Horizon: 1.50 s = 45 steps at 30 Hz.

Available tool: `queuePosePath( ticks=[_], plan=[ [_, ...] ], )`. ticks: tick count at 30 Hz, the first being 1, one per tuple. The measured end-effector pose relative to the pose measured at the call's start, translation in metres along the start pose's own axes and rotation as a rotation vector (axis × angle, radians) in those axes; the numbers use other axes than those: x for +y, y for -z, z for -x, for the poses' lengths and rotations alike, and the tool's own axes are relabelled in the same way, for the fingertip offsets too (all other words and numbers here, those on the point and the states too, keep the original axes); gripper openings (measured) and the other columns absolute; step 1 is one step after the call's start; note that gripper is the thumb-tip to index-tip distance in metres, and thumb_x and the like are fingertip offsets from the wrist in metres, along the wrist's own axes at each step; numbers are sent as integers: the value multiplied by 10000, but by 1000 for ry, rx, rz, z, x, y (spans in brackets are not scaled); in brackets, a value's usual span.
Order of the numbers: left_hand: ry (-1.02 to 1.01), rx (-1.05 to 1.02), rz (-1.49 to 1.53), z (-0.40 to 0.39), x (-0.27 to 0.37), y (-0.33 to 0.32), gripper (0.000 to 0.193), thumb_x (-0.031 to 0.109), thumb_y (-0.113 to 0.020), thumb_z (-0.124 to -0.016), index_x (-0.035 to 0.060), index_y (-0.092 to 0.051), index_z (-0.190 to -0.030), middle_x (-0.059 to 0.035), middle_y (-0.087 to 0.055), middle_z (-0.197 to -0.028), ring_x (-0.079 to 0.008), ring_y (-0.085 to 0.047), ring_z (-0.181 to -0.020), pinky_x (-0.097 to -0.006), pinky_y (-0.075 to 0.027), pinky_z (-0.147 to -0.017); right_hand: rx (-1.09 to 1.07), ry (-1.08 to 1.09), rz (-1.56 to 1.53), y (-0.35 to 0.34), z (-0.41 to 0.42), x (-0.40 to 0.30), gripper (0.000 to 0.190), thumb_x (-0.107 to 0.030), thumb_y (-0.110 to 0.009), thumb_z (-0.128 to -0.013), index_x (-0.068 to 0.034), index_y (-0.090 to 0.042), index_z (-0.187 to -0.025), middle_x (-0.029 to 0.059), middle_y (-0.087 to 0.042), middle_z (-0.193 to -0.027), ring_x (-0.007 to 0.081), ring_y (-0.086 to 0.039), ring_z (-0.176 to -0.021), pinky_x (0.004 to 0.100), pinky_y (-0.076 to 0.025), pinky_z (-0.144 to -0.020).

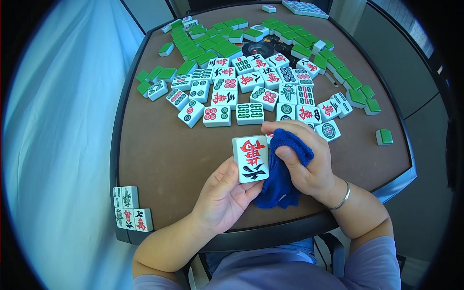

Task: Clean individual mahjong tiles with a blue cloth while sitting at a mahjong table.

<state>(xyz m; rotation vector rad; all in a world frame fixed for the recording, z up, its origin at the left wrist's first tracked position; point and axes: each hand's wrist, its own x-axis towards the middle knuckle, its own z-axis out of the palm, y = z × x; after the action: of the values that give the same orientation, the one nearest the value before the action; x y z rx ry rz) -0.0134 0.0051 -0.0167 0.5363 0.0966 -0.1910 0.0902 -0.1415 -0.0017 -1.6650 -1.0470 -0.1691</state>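
My left hand (230,195) holds up one mahjong tile (251,158), its white face with red and black characters turned towards me. Just right of it, my right hand (308,159) grips a bunched dark blue cloth (281,181), whose lower end hangs over the tabletop. The cloth's edge lies against or very near the tile's right side. Beyond both hands, many face-up tiles (250,114) lie in loose rows, a few partly hidden behind my right hand. Green-backed tiles (185,45) lie face down farther off.
Several tiles (144,219) are grouped at the near left corner of the brown mahjong table (156,159). A lone green-backed tile (384,137) lies at the right. A block of tiles (304,8) sits at the far edge, beyond the dark centre console (259,49). A pale curtain (69,145) hangs at the left.
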Motion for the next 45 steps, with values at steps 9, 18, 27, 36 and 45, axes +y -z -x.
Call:
queuePosePath(
  ticks=[9,18,27,36,45],
  plan=[
    [-64,100,-155,4,-6,-5,489,44,-533,-820,26,-312,-1256,-101,-471,-1141,-169,-492,-1032,-294,-429,-870,-168,26,24,-3,3,-13,557,-213,-639,-731,-71,-426,-1226,209,-448,-1160,328,-491,-1016,365,-435,-807],
    [-273,160,-508,6,-7,-6,498,-58,-573,-758,-28,-374,-1213,-121,-443,-1171,-184,-453,-1088,-293,-397,-912,-245,-150,-6,-4,3,-14,374,-198,-633,-737,-10,-531,-1044,163,-573,-974,280,-571,-841,338,-454,-747],
    [-256,104,-463,4,-8,-7,519,-61,-592,-741,-23,-377,-1212,-106,-434,-1190,-187,-438,-1105,-302,-373,-934,-97,-99,-114,-8,6,-9,209,-167,-590,-782,-21,-577,-931,122,-592,-830,246,-560,-696,315,-451,-623],
    [134,47,-73,2,-1,0,399,209,-427,-892,-13,-367,-1218,-116,-524,-1068,-161,-543,-964,-278,-468,-830,-2,-231,-269,-9,8,-8,245,-241,-538,-840,-10,-589,-905,94,-607,-791,134,-577,-717,247,-451,-643],
    [151,69,73,0,1,3,389,208,-443,-883,1,-374,-1205,-108,-544,-1023,-157,-565,-912,-275,-484,-801,3,-525,-792,-9,6,-6,331,-289,-470,-869,-11,-554,-1028,107,-581,-972,181,-554,-888,269,-429,-760]
  ],
)
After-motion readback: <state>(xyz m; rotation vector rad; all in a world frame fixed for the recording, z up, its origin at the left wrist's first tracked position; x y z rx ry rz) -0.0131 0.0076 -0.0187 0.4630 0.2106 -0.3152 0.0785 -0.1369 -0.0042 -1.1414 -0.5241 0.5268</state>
